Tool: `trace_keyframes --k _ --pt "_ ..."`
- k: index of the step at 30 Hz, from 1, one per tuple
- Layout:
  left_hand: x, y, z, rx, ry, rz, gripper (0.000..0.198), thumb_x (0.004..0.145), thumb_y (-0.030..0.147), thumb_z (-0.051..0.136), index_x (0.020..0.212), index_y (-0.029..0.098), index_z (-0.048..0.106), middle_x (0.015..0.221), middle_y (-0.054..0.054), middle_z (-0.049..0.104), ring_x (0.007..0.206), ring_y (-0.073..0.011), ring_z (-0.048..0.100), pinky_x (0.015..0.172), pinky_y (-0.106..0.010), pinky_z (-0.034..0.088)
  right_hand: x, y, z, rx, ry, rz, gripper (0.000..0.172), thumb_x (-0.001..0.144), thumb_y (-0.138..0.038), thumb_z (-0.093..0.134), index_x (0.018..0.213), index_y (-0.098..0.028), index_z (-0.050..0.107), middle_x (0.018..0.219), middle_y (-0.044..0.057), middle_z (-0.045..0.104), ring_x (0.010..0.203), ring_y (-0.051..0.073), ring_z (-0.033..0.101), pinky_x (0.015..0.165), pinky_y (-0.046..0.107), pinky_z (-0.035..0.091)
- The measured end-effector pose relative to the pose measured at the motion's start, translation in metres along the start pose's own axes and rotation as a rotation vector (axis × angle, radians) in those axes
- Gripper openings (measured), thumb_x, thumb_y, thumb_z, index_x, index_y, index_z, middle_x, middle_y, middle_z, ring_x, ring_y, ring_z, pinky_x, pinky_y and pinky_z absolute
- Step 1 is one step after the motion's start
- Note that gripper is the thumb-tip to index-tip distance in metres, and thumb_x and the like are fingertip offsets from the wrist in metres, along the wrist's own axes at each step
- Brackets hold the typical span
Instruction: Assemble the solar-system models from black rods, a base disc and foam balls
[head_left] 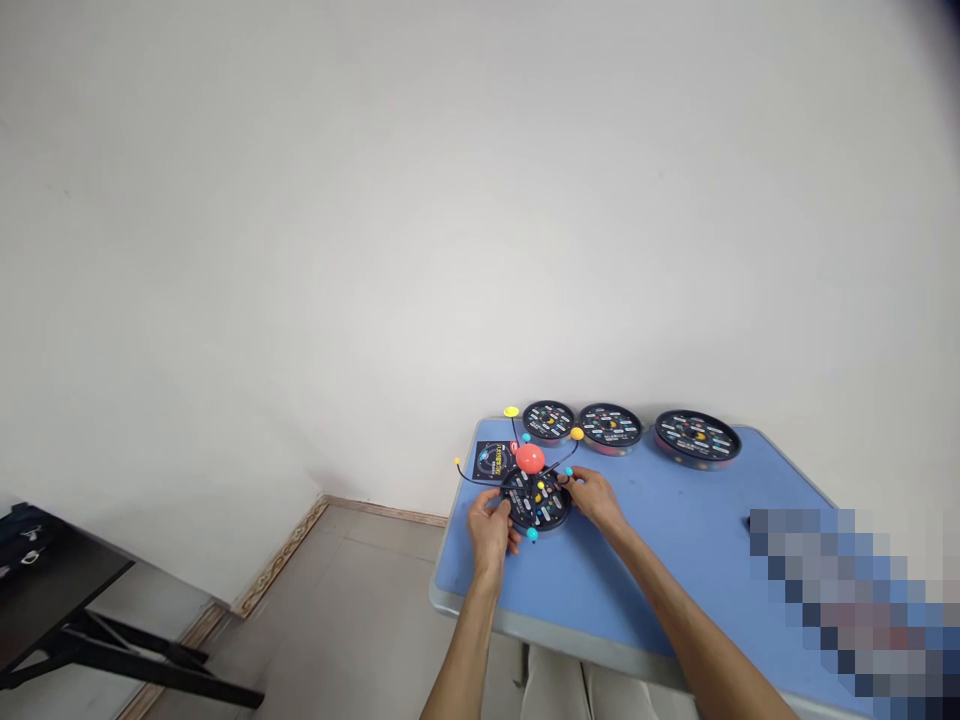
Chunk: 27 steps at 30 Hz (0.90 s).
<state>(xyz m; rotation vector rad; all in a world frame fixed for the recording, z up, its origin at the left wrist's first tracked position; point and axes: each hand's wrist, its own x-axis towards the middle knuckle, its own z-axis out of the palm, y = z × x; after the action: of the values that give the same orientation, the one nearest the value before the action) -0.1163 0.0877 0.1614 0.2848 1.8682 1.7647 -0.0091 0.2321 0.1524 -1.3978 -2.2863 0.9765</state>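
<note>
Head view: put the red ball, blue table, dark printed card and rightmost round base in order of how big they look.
Largest to smallest:
1. Blue table
2. Rightmost round base
3. Dark printed card
4. Red ball

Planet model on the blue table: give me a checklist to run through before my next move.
1. Left hand on the black base: ok, it holds the left rim.
2. Right hand at the model's right side: ok, its fingertips are by the small blue ball; whether they grip anything, cannot tell.
3. Red ball in place above the base: ok.
4. Leaflet well apart from the base: not ok, it lies right behind it.
5. Three far discs out of the hands' way: ok, along the far table edge.
</note>
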Motion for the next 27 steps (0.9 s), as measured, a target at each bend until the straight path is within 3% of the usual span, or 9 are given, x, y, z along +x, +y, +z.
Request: trace_keyframes --k 4,12,21,27 --pt "-0.002 0.003 0.002 -0.031 0.003 -0.029 0.038 0.081 0.021 0.058 0.117 0.010 0.059 0.043 0.012 0.042 0.030 -0.0133 0.051 0.027 -0.019 0.036 0.001 -0.003 -0.001 0.038 -0.093 0.025 0.032 0.094 -0.035 0.061 0.122 -0.018 0.060 0.121 0.008 0.063 0.099 0.022 0.065 0.083 0.043 0.056" --pt "-0.003 0.010 -0.001 -0.059 -0.043 -0.085 0.056 0.084 0.018 0.057 0.138 0.009 0.048 0.041 0.011 0.044 0.032 -0.0148 0.055 0.030 -0.020 0.042 0.003 -0.013 -0.005 0.048 -0.119 0.033 0.032 0.094 -0.036 0.061 0.121 -0.018 0.060 0.121 0.008 0.064 0.100 0.023 0.065 0.084 0.043 0.056" --pt "-0.001 0.005 -0.005 -0.088 -0.094 -0.106 0.052 0.083 0.021 0.060 0.133 0.011 0.055 0.043 0.008 0.050 0.035 -0.0147 0.057 0.032 -0.020 0.042 0.009 -0.014 -0.007 0.048 -0.202 0.086 0.031 0.095 -0.036 0.060 0.120 -0.018 0.061 0.119 0.008 0.065 0.097 0.022 0.066 0.082 0.042 0.056" --pt "-0.006 0.009 -0.008 -0.101 -0.134 -0.128 0.046 0.085 0.021 0.059 0.129 0.008 0.056 0.041 0.007 0.051 0.036 -0.0151 0.056 0.033 -0.021 0.043 -0.003 -0.014 -0.015 0.040 -0.235 0.098 0.029 0.095 -0.037 0.059 0.116 -0.017 0.062 0.111 0.006 0.067 0.089 0.019 0.067 0.077 0.039 0.057"
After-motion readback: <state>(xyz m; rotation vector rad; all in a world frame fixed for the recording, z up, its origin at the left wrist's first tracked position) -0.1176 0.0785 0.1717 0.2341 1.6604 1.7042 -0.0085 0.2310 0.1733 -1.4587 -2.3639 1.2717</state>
